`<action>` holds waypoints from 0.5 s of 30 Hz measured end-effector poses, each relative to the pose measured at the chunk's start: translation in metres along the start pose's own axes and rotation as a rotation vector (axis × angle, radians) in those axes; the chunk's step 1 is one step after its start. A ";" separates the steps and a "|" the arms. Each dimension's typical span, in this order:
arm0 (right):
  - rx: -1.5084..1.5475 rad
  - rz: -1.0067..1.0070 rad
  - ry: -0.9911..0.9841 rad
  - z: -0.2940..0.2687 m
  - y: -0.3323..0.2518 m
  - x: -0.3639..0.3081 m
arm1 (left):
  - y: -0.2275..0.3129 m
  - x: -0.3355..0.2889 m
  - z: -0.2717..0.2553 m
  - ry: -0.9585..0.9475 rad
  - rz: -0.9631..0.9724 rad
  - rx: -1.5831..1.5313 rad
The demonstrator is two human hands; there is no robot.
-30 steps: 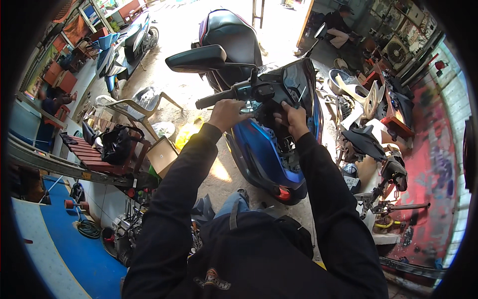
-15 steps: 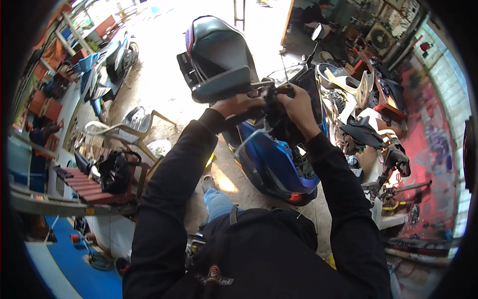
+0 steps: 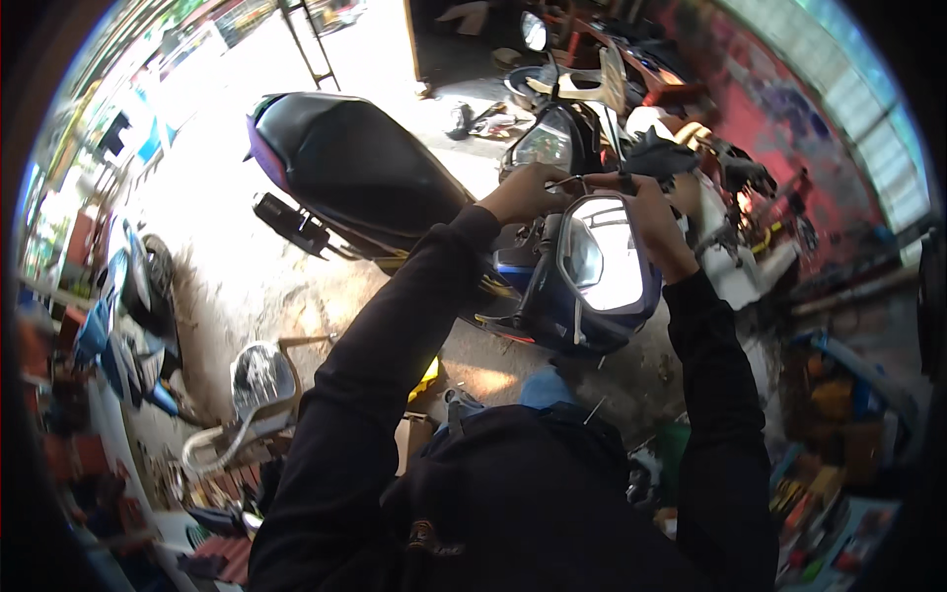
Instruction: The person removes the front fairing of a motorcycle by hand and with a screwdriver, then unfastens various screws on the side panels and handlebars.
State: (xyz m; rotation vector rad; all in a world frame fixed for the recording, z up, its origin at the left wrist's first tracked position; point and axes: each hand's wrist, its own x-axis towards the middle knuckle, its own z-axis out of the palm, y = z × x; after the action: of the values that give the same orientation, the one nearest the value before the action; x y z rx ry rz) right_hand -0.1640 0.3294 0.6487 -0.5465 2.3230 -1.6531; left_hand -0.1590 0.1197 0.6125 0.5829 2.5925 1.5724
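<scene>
A dark blue scooter with a black seat point(image 3: 365, 163) stands in front of me. Its near mirror point(image 3: 612, 261) faces up at me, reflecting bright light. My right hand point(image 3: 656, 217) lies along the mirror's right edge, fingers curled over its top by the stem. My left hand point(image 3: 528, 194) is closed just above and left of the mirror, fingertips pinching at a small metal part that I cannot make out. Both hands meet over the handlebar area. Beneath the left hand is a black handlebar grip point(image 3: 536, 281). The far mirror point(image 3: 534, 32) stands upright on its stem.
A worn chair point(image 3: 261, 380) stands to the left, with another blue scooter point(image 3: 133, 316) beyond it. Loose body panels and parts point(image 3: 691, 163) are heaped right of the scooter, by a red wall point(image 3: 735, 79). Boxes and tools crowd the lower right.
The view has swung, so the scooter lies more crosswise, its seat to the left. My hands have shifted right, to the near mirror, which now faces up at me.
</scene>
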 end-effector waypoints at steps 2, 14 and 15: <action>0.185 -0.026 -0.012 0.018 -0.017 -0.013 | -0.018 0.003 -0.010 -0.046 -0.002 -0.072; 0.101 -0.270 0.332 0.063 0.033 -0.023 | -0.031 0.033 -0.028 -0.355 0.167 0.016; 0.146 -0.321 0.354 0.065 0.041 -0.024 | -0.033 0.036 -0.028 -0.356 0.215 0.031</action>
State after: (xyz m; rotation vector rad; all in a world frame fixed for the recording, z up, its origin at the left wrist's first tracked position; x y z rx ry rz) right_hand -0.1231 0.2963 0.5878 -0.6711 2.4188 -2.2066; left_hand -0.2082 0.0947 0.6029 1.0664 2.3528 1.3304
